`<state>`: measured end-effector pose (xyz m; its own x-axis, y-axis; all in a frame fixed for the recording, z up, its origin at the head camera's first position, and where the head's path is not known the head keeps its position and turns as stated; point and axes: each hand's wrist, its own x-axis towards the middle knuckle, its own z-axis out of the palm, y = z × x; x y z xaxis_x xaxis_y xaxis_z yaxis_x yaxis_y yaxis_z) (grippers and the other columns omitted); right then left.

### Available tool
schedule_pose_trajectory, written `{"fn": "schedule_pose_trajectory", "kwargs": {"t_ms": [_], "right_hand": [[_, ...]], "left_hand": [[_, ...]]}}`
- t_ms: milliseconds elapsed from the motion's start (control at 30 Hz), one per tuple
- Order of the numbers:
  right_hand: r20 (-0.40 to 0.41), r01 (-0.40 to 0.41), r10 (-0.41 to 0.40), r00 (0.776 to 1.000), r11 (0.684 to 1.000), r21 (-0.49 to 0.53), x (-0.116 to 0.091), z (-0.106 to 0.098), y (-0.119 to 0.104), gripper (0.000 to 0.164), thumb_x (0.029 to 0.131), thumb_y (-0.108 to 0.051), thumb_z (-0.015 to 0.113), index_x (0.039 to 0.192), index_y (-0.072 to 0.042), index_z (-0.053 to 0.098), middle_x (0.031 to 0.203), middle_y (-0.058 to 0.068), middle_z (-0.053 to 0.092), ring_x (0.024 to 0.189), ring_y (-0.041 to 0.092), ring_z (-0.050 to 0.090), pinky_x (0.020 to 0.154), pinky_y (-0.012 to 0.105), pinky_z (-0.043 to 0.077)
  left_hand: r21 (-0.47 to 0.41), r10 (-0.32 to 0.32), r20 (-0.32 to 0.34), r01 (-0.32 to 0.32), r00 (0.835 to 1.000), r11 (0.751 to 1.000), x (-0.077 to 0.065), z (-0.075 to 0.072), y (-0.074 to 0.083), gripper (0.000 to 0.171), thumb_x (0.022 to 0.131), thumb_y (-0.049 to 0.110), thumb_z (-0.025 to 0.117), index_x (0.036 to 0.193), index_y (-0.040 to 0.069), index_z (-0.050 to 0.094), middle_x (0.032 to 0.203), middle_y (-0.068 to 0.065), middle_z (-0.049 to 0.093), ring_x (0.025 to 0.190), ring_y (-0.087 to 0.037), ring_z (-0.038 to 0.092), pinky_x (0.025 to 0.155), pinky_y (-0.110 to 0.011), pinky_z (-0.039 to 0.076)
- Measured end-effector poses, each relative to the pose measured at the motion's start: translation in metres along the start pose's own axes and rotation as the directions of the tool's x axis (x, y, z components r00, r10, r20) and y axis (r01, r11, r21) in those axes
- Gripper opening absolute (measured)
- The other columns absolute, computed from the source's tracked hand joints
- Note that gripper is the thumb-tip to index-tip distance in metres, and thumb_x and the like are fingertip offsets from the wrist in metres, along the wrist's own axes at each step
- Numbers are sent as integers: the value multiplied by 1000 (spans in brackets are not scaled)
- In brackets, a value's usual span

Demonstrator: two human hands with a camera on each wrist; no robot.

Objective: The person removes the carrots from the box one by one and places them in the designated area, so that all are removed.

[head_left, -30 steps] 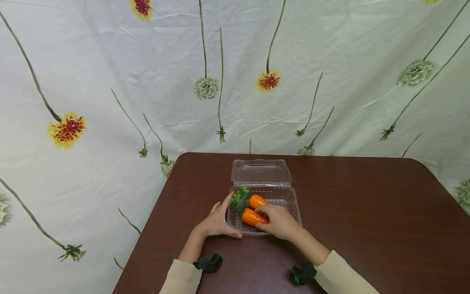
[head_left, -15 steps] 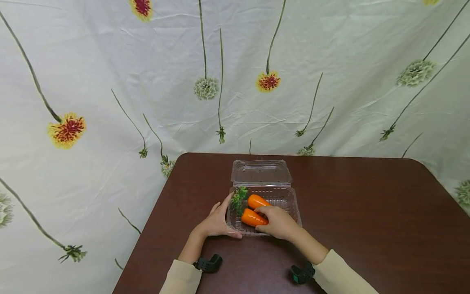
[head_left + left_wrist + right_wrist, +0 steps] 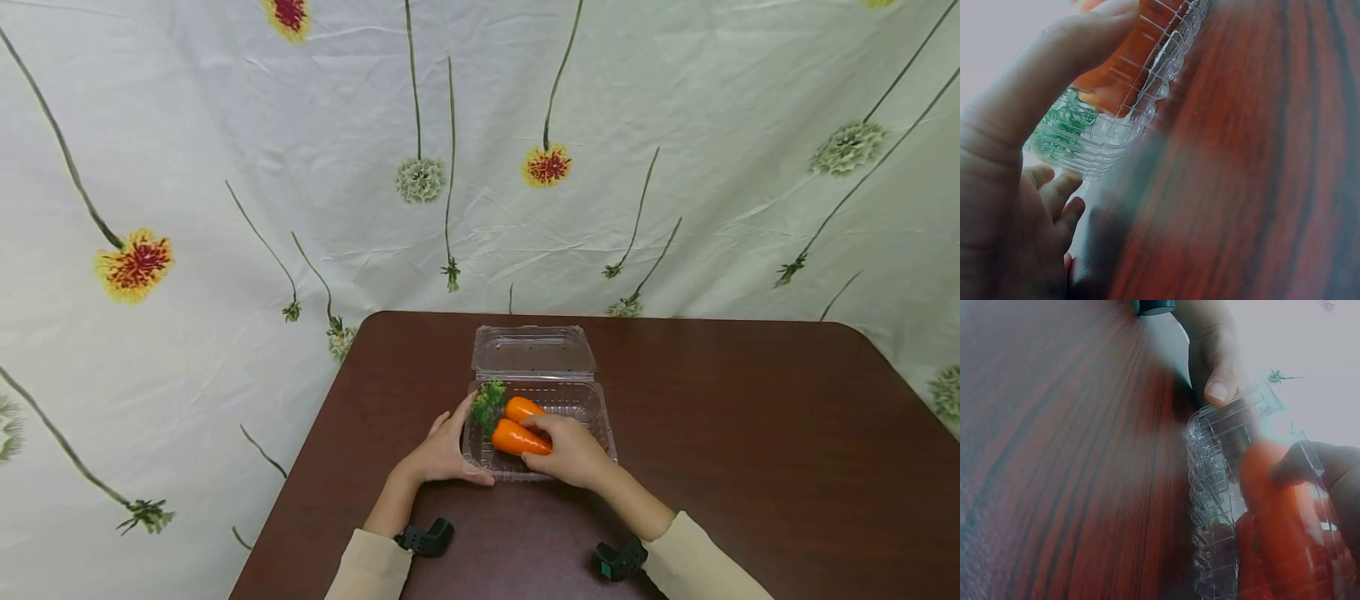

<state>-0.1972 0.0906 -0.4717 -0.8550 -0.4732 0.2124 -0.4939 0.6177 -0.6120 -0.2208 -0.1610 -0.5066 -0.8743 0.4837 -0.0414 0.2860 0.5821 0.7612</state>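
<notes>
A clear plastic clamshell container (image 3: 577, 400) lies on the table with its lid (image 3: 534, 350) folded back. Inside are two orange carrots with green leafy tops (image 3: 487, 404) toward the left. My right hand (image 3: 573, 450) reaches in from the right and pinches the nearer carrot (image 3: 513, 437) between thumb and fingers. The farther carrot (image 3: 522, 407) lies just behind, partly covered by that hand. At the front left corner, my left hand (image 3: 438, 454) holds the container, thumb (image 3: 1072, 53) across the front wall and fingers (image 3: 1063, 190) along the left side.
The dark brown table (image 3: 750, 433) extends far to the right of the container. Behind it hangs a pale cloth (image 3: 337, 108) printed with flowers. Each wrist wears a black band, the left one (image 3: 427, 537) close to the table's near side.
The nearer carrot has shifted slightly back toward the other carrot, with the right hand on it. The farther carrot moved a little left earlier on. The left hand and container stay put.
</notes>
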Motion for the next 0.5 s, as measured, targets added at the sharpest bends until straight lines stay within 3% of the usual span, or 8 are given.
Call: {"fn": "schedule_pose_trajectory", "kwargs": {"t_ms": [133,267,500], "right_hand": [[-25,-3,6,1000,996,92,-2,-2,-1,42,82,-21,76,117,0,67,107,9,69,85,17,62,74,30,52],[-68,-6,18,997,984,181,-3,-3,1,42,83,-18,76,119,0,65,104,8,68,84,17,63,73,28,53],[-133,-18,53,990,968,250,-3,-3,2,41,83,-15,76,120,-1,64,99,5,68,80,14,61,72,28,53]], "left_hand": [[12,19,-2,-19,1000,1000,1,0,0,138,58,56,89,158,8,6,159,-16,21,142,-35,28,115,-54,1],[13,5,-7,-5,1000,1000,0,0,1,137,58,54,90,157,4,8,158,-19,20,143,-39,23,114,-58,2],[19,-6,-16,6,1000,1000,0,1,0,137,58,52,91,156,2,9,158,-22,21,143,-39,21,114,-59,3]]}}
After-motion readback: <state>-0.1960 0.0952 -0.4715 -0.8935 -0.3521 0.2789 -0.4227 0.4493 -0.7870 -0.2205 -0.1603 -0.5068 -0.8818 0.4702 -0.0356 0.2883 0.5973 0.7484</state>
